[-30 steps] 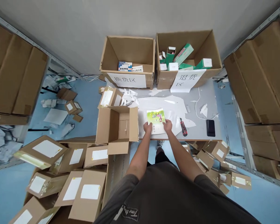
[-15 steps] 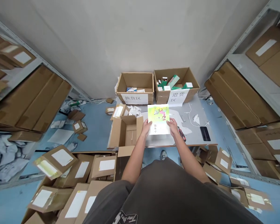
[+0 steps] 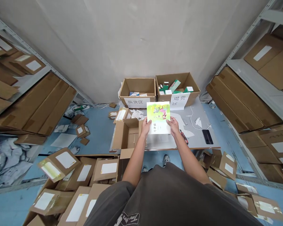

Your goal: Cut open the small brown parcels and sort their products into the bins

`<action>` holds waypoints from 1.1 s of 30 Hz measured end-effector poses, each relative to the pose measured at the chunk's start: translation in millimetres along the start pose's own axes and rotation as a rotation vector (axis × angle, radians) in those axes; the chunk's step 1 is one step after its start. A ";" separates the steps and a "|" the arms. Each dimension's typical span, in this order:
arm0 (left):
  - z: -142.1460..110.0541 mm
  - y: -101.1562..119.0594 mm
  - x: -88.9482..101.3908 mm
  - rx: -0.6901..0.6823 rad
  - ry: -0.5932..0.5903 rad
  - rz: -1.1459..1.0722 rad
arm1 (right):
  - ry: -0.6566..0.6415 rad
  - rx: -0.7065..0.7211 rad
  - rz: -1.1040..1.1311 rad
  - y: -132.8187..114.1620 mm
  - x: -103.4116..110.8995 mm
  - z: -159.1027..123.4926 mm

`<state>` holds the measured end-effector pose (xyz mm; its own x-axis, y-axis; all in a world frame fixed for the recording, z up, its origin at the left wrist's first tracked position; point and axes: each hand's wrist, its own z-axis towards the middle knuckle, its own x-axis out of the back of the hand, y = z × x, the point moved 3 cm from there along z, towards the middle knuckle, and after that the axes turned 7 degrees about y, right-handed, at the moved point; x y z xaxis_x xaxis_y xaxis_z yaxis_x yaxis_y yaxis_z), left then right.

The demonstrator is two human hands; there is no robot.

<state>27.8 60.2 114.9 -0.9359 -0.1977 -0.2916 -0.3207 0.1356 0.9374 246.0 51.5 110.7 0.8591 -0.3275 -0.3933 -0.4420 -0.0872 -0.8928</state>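
Head view: the left hand (image 3: 145,126) and the right hand (image 3: 174,125) grasp a thin book (image 3: 158,117) by its left and right edges, thumbs on the cover, most of the fingers hidden beneath. The book is face up between them, apparently raised above the bench (image 3: 198,116), with its far edge overlapping the two far boxes in sight. Since the hold is only at the sides, I judge that the cover could bow or crease if the hands pressed inward, and that a loosened thumb could let one side drop. The open carton (image 3: 119,135) stands just beside the left hand and forearm; a sideways swing might catch its flap and bend a book corner or shove the carton. Beyond the right hand, a red-and-black knife (image 3: 184,137) lies near the bench's near edge; whether its blade is out is too small to tell, but a careless sweep could knock it down towards the feet or nick the forearm. The phone (image 3: 207,137), farther right and also close to that edge, runs a similar though smaller risk. The white cable (image 3: 192,121) could snag a sleeve or cuff if an arm reached far right, and loose paper scraps (image 3: 137,114) behind the carton could slip under anything set down there.
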 end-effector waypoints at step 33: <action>5.5 24.6 -29.4 -0.045 0.118 0.000 | -0.120 -0.075 0.024 -46.3 0.2 37.1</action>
<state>46.7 74.6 145.4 -0.9113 -0.3111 -0.2698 -0.3114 0.0919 0.9458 276.3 90.4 143.8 0.8707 -0.2161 -0.4419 -0.4771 -0.1523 -0.8656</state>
